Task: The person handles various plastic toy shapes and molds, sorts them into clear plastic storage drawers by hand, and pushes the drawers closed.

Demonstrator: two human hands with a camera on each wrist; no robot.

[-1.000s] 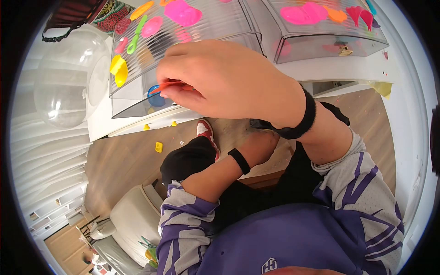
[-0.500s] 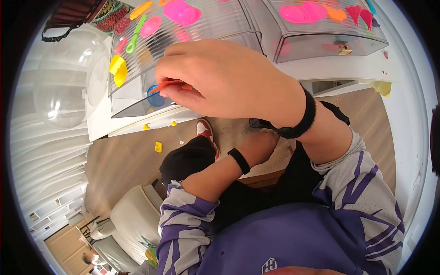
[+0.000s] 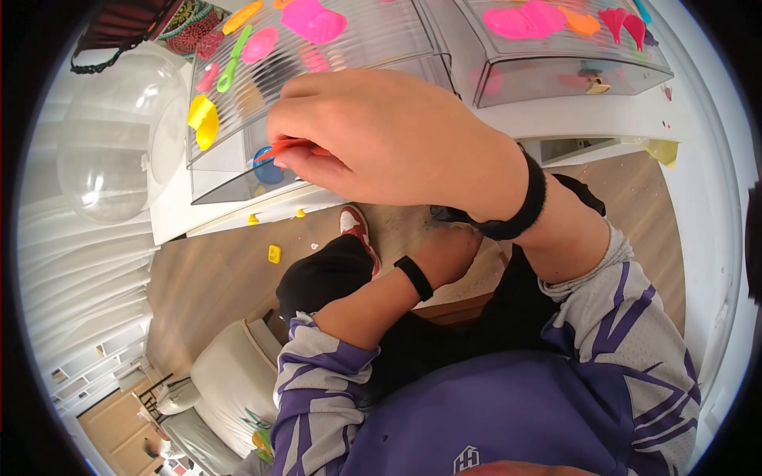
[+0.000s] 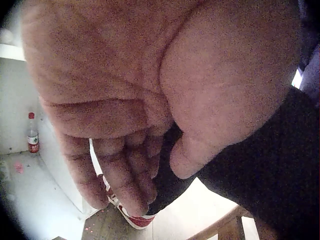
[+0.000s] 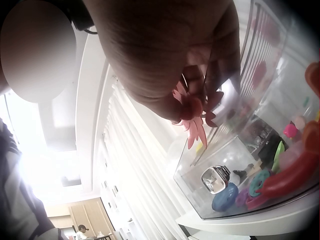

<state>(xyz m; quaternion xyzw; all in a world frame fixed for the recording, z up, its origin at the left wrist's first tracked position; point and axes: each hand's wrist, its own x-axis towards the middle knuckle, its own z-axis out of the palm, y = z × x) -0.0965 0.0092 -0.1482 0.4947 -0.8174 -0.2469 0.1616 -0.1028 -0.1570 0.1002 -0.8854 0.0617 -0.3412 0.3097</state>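
My right hand [image 3: 381, 139] pinches a thin orange-red piece with pointed, leaf-like prongs [image 5: 196, 134] between thumb and fingers. It holds the piece above the front of a clear ribbed-top box [image 3: 230, 190], whose front part shows a blue round thing [image 3: 268, 166]. Inside the box, the right wrist view shows a square-faced watch [image 5: 216, 180], a teal ring-shaped piece [image 5: 259, 182] and a long red piece [image 5: 295, 175]. My left hand [image 4: 115, 110] hangs low near my legs, fingers loosely curled and holding nothing; in the head view the right forearm partly covers it.
On the box lid lie a yellow piece [image 3: 204, 123], a green spoon-like piece [image 3: 232, 59] and pink pieces [image 3: 313, 22]. A second clear box [image 3: 571, 83] stands to the right. A transparent balloon-like sphere [image 3: 119, 135] is at left; a small yellow piece [image 3: 275, 254] lies on the floor.
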